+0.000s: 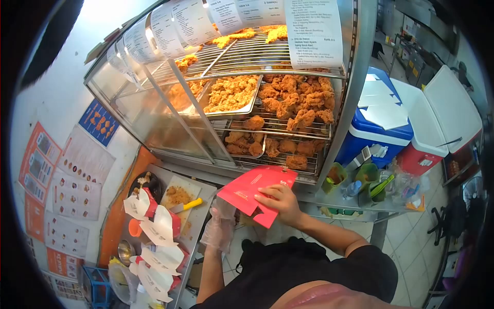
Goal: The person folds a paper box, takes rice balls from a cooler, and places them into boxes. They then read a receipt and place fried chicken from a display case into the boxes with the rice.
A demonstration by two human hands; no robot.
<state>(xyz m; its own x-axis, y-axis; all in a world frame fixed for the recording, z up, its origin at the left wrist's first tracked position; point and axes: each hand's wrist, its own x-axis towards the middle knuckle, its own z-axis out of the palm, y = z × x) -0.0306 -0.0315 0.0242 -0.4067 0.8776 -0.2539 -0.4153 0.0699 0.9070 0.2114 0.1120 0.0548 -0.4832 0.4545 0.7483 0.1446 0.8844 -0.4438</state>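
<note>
A flat, folded red paper carton (257, 190) with white print is in my right hand (282, 205), whose bare fingers close over its lower right part. The carton has a notch cut along its lower edge. My left hand (218, 226) wears a loose clear plastic glove and is just below the carton's left corner. Its fingers look spread and hold nothing visible, though the glove blurs them. Left of it, a knife with a yellow handle (192, 204) lies on a crumb-covered white cutting board (194, 190).
A glass-sided warming cabinet (234, 166) holds fried chicken (298, 98) on racks and in trays; printed order slips (315, 33) hang above. Several open red-and-white boxes (159, 232) line the left counter. At right stand a blue cooler (378, 134), a red cooler (417, 157) and green containers (366, 175).
</note>
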